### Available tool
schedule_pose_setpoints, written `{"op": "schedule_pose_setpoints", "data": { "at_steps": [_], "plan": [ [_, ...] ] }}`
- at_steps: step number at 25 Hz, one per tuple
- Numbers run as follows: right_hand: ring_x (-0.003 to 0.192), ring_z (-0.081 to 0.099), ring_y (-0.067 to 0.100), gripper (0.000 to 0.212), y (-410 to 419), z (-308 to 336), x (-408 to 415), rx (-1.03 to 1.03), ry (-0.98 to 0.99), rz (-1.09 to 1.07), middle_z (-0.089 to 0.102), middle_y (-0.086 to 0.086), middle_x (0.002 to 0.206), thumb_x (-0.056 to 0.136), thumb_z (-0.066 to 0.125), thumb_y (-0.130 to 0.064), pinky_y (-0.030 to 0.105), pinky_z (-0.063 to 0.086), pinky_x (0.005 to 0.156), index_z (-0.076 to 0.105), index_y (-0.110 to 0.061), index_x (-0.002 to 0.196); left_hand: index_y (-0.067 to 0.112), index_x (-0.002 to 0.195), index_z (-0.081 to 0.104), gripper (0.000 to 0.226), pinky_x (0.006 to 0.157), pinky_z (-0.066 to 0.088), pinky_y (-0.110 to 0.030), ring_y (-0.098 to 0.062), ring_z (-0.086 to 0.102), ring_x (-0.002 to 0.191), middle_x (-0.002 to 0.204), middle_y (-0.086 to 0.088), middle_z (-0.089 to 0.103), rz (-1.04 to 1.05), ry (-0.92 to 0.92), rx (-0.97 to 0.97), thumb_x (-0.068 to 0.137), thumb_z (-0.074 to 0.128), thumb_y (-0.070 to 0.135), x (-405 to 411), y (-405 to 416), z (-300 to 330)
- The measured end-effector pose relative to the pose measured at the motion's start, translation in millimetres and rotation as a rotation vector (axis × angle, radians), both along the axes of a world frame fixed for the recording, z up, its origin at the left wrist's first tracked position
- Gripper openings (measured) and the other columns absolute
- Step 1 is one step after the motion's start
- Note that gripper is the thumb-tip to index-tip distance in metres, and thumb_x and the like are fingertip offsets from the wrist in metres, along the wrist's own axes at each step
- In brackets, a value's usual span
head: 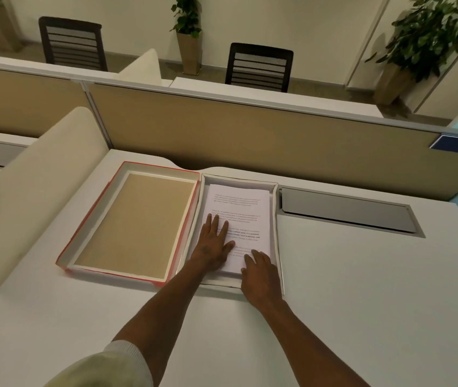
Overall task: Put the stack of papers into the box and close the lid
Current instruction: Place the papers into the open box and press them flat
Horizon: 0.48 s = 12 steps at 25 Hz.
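A stack of white printed papers (239, 208) lies inside the shallow white box (275, 219) on the desk. The box's lid (127, 219), red outside with a tan inner face, lies upside down right beside the box on its left, touching it. My left hand (212, 244) rests flat on the papers with fingers spread. My right hand (260, 275) sits at the near right corner of the stack, fingers on the paper edge by the box's front wall.
A grey cable flap (348, 212) is set into the desk to the right of the box. A tan partition (250, 129) closes the desk at the back, a cream curved divider (26, 191) on the left. Chairs and potted plants stand beyond.
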State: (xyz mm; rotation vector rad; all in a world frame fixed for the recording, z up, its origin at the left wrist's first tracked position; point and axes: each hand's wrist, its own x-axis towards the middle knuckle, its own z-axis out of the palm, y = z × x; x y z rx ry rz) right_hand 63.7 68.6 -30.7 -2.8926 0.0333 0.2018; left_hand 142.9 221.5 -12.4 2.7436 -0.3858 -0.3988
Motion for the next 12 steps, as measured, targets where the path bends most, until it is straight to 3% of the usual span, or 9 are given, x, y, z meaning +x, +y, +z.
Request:
{"op": "schedule_pose_setpoints", "data": {
  "at_steps": [3,6,9,12],
  "plan": [
    [0.147,0.029,0.023,0.053,1,7,-5,0.028,-0.017,-0.015,0.032,0.004,0.160,0.099,0.048,-0.040,0.040,0.029,0.118,0.041,-0.021,0.148,0.021,0.161,0.019,0.066,0.129,0.006,-0.049,-0.026,-0.008,0.159,0.172,-0.005,0.001,0.089,-0.130,-0.171,0.104,0.033,0.051,-15,12,9],
    [0.144,0.034,0.026,0.054,13,21,-13,0.108,-0.152,-0.018,0.038,0.007,0.156,0.095,0.057,-0.041,0.042,0.035,0.115,0.048,-0.019,0.144,0.021,0.153,0.042,0.064,0.128,0.016,-0.049,-0.025,0.013,0.158,0.167,-0.004,0.027,0.214,-0.250,-0.294,0.098,0.040,0.053,-39,46,10],
    [0.144,0.035,0.024,0.053,45,31,-22,0.221,-0.231,0.095,0.041,0.005,0.154,0.094,0.059,-0.038,0.041,0.033,0.116,0.050,-0.019,0.143,0.015,0.141,0.057,0.058,0.125,0.027,-0.051,-0.029,0.027,0.153,0.157,-0.008,0.046,0.405,-0.322,-0.291,0.095,0.045,0.050,-58,102,5],
    [0.149,0.025,0.024,0.057,90,36,-28,0.201,-0.161,0.306,0.033,0.002,0.160,0.097,0.051,-0.041,0.042,0.022,0.121,0.040,-0.022,0.150,0.011,0.137,0.060,0.053,0.123,0.028,-0.051,-0.032,0.030,0.151,0.153,-0.012,0.049,0.512,-0.310,-0.249,0.096,0.050,0.044,-71,149,1]
  ]
}}
